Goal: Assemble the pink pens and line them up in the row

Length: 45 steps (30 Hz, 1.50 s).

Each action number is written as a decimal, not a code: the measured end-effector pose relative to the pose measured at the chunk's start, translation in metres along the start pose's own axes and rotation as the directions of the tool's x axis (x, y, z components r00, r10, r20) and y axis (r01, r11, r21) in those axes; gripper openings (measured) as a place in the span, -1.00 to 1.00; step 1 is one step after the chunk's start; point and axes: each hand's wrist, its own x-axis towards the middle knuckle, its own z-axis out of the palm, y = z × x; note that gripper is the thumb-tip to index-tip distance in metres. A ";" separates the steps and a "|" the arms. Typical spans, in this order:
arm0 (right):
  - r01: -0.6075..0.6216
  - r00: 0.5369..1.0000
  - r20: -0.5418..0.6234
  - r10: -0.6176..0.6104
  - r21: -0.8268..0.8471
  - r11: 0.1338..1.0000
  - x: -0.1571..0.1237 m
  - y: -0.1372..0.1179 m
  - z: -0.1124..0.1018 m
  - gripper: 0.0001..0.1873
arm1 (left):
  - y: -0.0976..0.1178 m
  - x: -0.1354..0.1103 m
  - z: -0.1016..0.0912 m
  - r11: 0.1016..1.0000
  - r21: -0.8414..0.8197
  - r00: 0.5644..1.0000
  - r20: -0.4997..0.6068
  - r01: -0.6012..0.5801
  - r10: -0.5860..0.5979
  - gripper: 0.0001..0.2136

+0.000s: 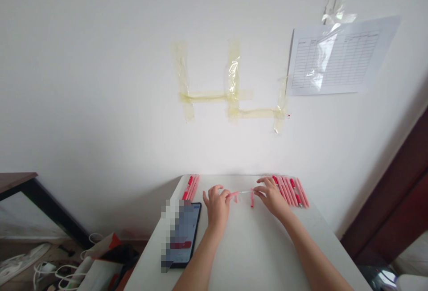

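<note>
Above the white table (249, 246), my left hand (216, 206) pinches a short pink pen part (234, 193) between thumb and finger. A thin, pale pen refill (245, 191) stretches from that part to my right hand (271, 195), whose thumb and forefinger are closed on its other end. Two loose pink pieces lie below: a pink pen barrel (252, 200) near the right fingertips and a smaller pink piece (236, 199) by the left ones. Beside my right hand lies a row of several pink and red pens (290, 191). Another small group of pens (191, 187) is at the table's left.
A phone (182, 237), partly pixelated, lies left of my left forearm. The white wall (100, 81) rises right behind the table, with yellowed tape (207, 97) and a printed sheet (334, 59) on it. Cables and boxes (100, 255) crowd the floor at left.
</note>
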 end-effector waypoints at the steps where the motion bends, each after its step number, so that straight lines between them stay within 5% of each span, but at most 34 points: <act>1: 0.000 1.000 -0.002 0.000 -0.004 1.000 0.000 0.000 0.000 -0.82 | 0.000 0.000 -0.001 1.000 -0.003 1.000 0.004 -0.001 0.001 -0.88; 22: 0.087 0.995 0.048 -0.090 0.053 0.995 0.002 -0.028 0.008 -0.83 | 0.008 -0.006 0.003 0.993 -0.098 0.995 0.067 -0.071 0.077 -0.88; 28: 0.079 0.997 0.018 -0.080 0.045 0.996 0.001 -0.015 0.009 -0.71 | 0.007 -0.004 0.001 0.995 -0.084 0.998 0.049 -0.044 0.049 -0.87; 33: 0.052 0.999 -0.010 -0.051 0.013 0.999 0.001 -0.004 0.008 -0.88 | 0.006 -0.003 0.001 0.995 -0.089 0.998 0.042 -0.037 0.041 -0.88; 45: 0.065 0.997 0.026 -0.068 0.091 0.994 0.003 -0.016 0.010 -0.84 | 0.004 -0.004 0.002 0.992 -0.109 0.994 0.076 -0.065 0.074 -0.91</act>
